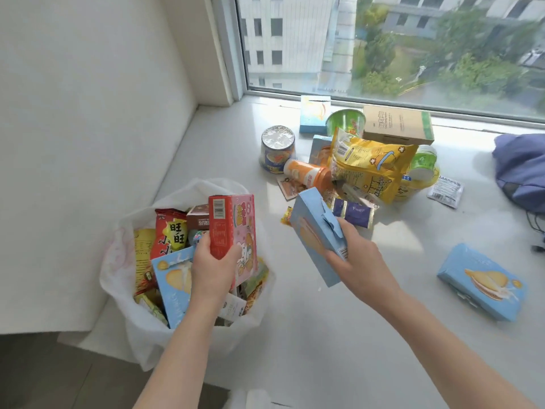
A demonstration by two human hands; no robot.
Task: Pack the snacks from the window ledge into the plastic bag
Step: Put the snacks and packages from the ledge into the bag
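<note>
The person's got both hands loaded. The left hand (212, 270) is wrapped around the bottom of a red and pink box (233, 234), thumb on the front, holding it upright right over the mouth of the plastic bag (118, 278). It looks like it's about to be slotted in standing up, which makes sense since the bag is already crammed with packets and an upright box takes less room.

The right hand (356, 261) grips a blue box (317, 234) by its lower end, fingers curled around the edge. It's tilted and lifted off the window ledge (324, 349), just right of the bag. My guess is it's next in line.

The bag slumps at the ledge's near left corner, close to the wall, with its rim flopped open. The only real gap looks to be toward the middle-right of the opening.

Plenty is left to pack. A yellow bag (368, 166), an orange tube (306, 174) lying on its side, a foil-topped cup (277, 149), a green cup (346, 122) and a cardboard box (398, 124) are bunched near the window. A second blue box (480, 281) sits off alone on the right.

Between the bag and the pile the ledge is open, so there's an easy path across. The front edge is close to the bag though, so an overstuffed bag could tip off.
</note>
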